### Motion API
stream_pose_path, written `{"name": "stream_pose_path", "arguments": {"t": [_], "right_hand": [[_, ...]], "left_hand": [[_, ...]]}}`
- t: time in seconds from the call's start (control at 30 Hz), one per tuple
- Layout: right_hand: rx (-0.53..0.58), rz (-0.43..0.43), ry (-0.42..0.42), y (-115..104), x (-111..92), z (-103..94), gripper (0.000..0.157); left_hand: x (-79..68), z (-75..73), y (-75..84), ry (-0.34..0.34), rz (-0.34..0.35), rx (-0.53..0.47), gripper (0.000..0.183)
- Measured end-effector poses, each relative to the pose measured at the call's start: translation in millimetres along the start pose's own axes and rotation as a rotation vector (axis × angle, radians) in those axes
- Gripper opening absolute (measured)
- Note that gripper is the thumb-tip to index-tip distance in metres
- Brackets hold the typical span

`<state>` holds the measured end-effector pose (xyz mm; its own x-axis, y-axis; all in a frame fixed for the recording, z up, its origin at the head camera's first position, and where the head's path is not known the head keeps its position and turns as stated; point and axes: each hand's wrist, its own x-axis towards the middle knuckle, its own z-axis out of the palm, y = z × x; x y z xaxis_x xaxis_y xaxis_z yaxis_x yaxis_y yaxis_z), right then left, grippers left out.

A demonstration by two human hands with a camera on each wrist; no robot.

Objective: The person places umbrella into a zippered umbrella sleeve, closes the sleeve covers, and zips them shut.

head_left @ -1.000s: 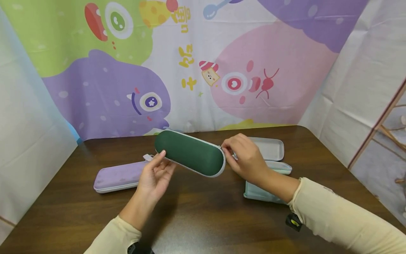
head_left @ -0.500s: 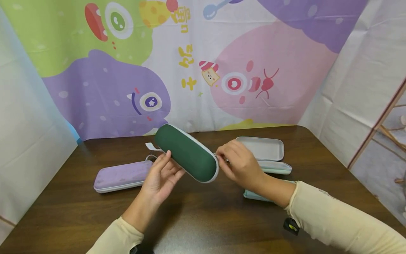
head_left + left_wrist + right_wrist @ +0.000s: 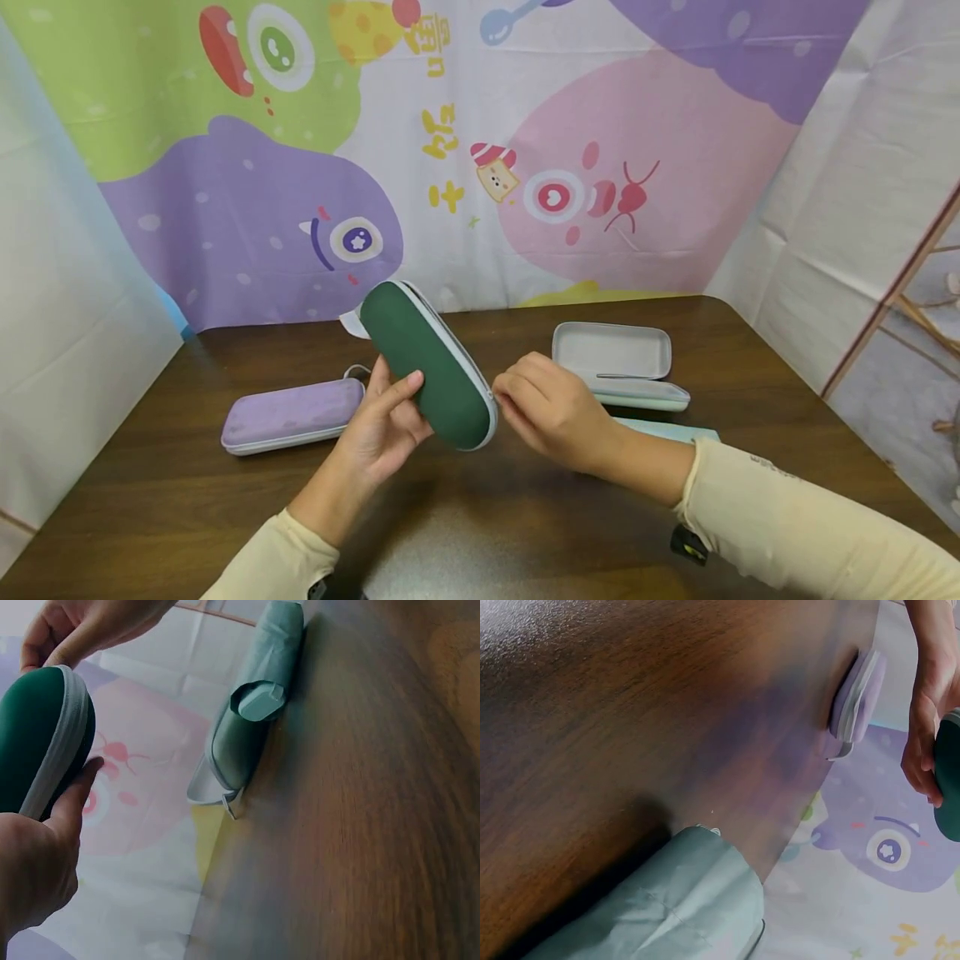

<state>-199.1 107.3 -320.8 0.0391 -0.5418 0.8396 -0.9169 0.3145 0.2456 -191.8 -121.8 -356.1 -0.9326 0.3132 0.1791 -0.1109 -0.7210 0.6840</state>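
A dark green hard zip case (image 3: 420,362) is held tilted above the table, its far end raised. My left hand (image 3: 386,425) grips it from the left, thumb across the green face and the other fingers behind. A dark slit shows along the upper part of its pale zip (image 3: 450,337). At the lower right end, my right hand (image 3: 547,408) pinches with curled fingers at the zipper pull, which the fingertips mostly hide. The left wrist view shows the zip (image 3: 64,742) running down the case's side, my right hand (image 3: 90,634) at its top end.
On the brown table (image 3: 465,550), a purple zip case (image 3: 292,417) lies at the left. At the right stands an opened mint case with grey lining (image 3: 611,350). A teal folded umbrella (image 3: 274,652) lies before it, partly behind my right forearm. A printed curtain (image 3: 450,275) hangs behind.
The green case has swung to a steeper tilt, its near end moving left and down. My right hand has followed the zip left and down, and a slit has appeared along the upper zip.
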Motion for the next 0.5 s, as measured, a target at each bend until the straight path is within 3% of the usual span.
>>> {"name": "stream_pose_path", "arguments": {"t": [0.27,0.5], "right_hand": [[-0.015,0.064,-0.083,3,6,2.8,0.012],[-0.042,0.052,-0.112,11,8,2.3,0.011]], "left_hand": [[-5.8,-0.9,-2.6,-0.059,-0.063,0.039,0.066],[-7.5,1.6,-5.6,-0.088,-0.123,0.104,0.072]]}}
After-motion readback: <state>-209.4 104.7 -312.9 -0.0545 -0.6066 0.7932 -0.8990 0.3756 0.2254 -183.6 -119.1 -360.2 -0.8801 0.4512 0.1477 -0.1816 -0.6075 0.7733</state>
